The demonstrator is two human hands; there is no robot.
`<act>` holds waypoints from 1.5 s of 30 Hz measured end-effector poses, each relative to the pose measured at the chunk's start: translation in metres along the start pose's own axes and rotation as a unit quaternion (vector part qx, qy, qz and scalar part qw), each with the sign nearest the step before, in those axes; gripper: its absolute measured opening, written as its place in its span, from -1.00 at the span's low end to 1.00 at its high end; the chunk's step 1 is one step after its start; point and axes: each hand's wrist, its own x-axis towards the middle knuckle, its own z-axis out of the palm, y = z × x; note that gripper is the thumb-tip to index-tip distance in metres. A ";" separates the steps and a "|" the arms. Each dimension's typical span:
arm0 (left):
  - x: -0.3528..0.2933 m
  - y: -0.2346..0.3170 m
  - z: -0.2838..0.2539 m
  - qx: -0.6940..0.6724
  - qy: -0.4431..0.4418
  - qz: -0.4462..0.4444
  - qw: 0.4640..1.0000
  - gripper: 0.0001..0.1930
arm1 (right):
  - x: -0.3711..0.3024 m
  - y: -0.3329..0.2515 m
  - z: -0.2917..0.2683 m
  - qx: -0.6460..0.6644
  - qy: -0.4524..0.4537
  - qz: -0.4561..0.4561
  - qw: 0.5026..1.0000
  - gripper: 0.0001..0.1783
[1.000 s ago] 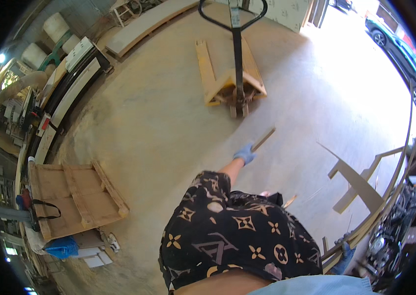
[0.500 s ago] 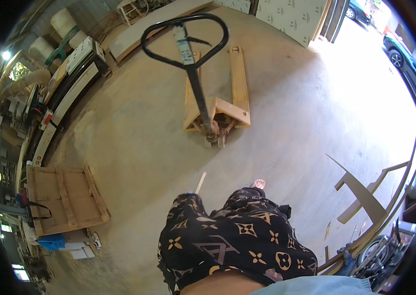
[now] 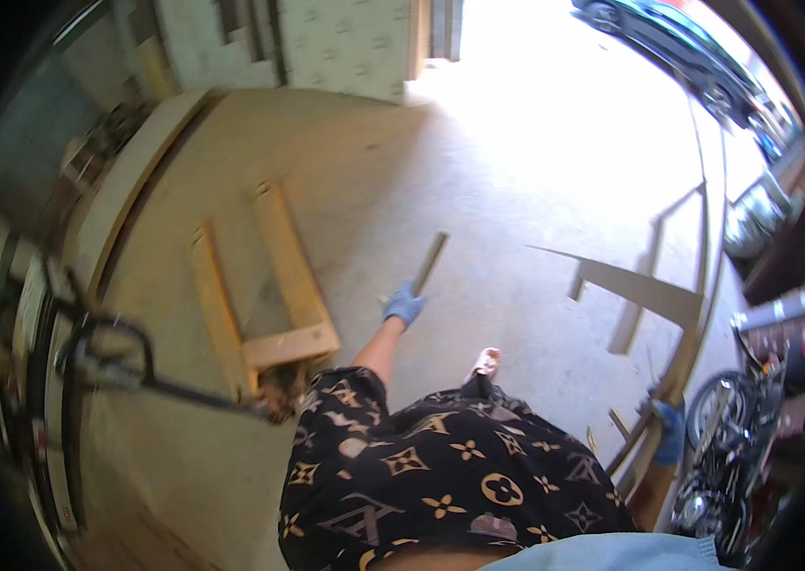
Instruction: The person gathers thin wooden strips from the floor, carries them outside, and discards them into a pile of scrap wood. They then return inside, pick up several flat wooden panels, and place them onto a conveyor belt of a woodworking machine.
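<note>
The step looks like carrying, the left hand [image 3: 404,305] clamped on a short strip [image 3: 432,263] above the floor [image 3: 355,171] and the right hand [image 3: 671,433] clasping long strips [image 3: 681,369], and the next move calls for clearance from the motorcycle [image 3: 721,476].

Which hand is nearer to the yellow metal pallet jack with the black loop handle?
Left: the blue-gloved left hand is right of the pallet jack, not touching it; the blue-gloved right hand is much farther right.
</note>
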 end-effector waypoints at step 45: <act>1.021 0.156 0.146 -0.097 0.057 -0.369 0.923 -0.48 | 1.302 -0.321 0.371 -0.082 -0.044 -0.052 0.994 -0.62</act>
